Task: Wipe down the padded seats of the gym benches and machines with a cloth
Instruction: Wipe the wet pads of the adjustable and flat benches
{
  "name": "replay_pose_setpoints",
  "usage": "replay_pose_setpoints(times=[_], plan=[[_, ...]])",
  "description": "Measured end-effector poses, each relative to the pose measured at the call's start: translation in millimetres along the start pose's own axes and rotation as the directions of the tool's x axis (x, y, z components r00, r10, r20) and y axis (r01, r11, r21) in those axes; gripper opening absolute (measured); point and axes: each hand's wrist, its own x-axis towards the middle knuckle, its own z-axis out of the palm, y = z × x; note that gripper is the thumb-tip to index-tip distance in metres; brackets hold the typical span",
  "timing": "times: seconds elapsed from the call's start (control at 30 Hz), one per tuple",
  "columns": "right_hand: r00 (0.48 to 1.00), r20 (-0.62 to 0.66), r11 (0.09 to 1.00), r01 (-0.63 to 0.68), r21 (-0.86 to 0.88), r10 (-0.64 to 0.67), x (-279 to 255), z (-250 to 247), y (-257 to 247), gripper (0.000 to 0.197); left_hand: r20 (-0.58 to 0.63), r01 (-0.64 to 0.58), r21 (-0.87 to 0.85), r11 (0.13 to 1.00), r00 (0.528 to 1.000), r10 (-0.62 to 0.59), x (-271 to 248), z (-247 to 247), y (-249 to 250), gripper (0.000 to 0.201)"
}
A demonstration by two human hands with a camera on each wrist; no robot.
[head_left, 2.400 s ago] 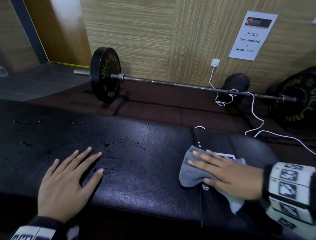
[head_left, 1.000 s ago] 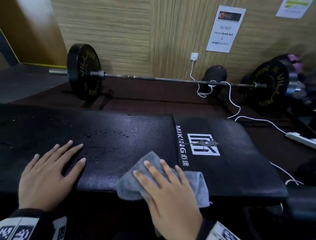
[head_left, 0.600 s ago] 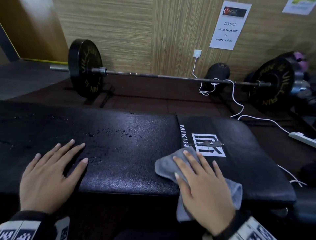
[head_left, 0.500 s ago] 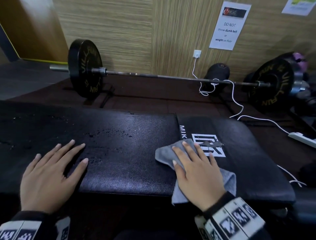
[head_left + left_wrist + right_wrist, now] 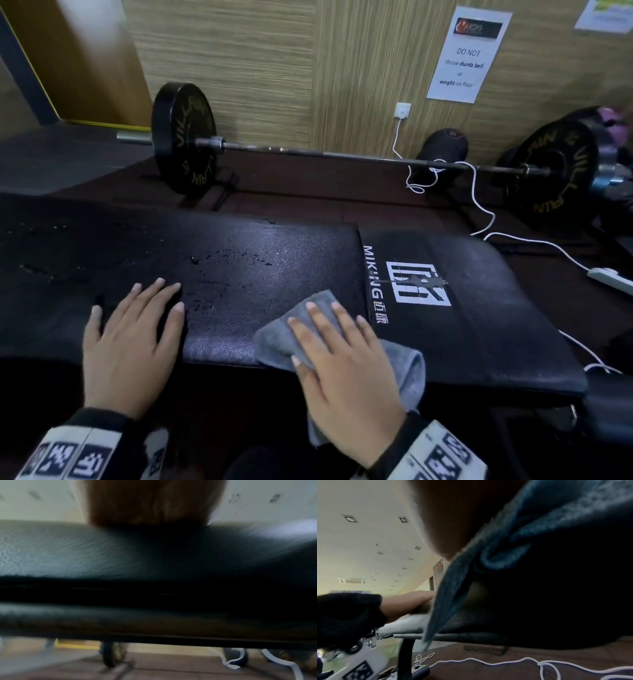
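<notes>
A black padded bench [image 5: 267, 260] runs across the head view, with water droplets on its left pad and a white logo on its right pad. My right hand [image 5: 342, 353] lies flat with straight fingers on a grey cloth [image 5: 274, 339], pressing it onto the near edge of the pad by the seam. Part of the cloth [image 5: 453, 588] hangs over the bench edge in the right wrist view. My left hand [image 5: 133, 339] rests flat and open on the left pad, fingers spread. In the left wrist view only the pad edge [image 5: 85, 554] and my palm [image 5: 150, 504] show, blurred.
A barbell [image 5: 308, 154] with black plates lies on the dark floor behind the bench, along the wooden wall. A white cable [image 5: 486, 212] runs from a wall socket [image 5: 403, 110] to a power strip [image 5: 609, 277] at the right. A black round weight [image 5: 443, 147] sits by the wall.
My right hand has slid the cloth left and nearer, off the logo toward the seam. My left hand has stayed flat on the left pad.
</notes>
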Motion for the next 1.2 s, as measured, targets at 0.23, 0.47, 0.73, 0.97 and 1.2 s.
replay_pose_setpoints(times=[0.23,0.47,0.73,0.97,1.2], plan=[[0.989,0.045,0.961,0.123,0.248,-0.138,15,-5,2,0.074,-0.095,-0.062,-0.149,0.987,0.994,0.048,-46,1,73,0.050],[0.966,-0.253,0.874,0.086,0.479,0.044,-6,-14,64,0.057,0.029,-0.017,-0.032,0.999,0.999,0.018,-69,19,177,0.072],[0.936,-0.323,0.901,0.017,0.434,0.138,-2,-20,121,0.052,-0.058,0.142,-0.196,0.970,0.986,-0.156,-96,50,183,0.087],[0.971,-0.222,0.981,-0.050,0.185,0.091,-7,-2,132,0.058,0.074,0.424,-0.735,0.530,0.826,-0.558,-115,56,215,0.117],[0.968,-0.248,0.984,0.004,0.179,0.041,-8,-1,136,0.057,0.045,0.429,-0.785,0.447,0.759,-0.649,-100,65,226,0.119]])
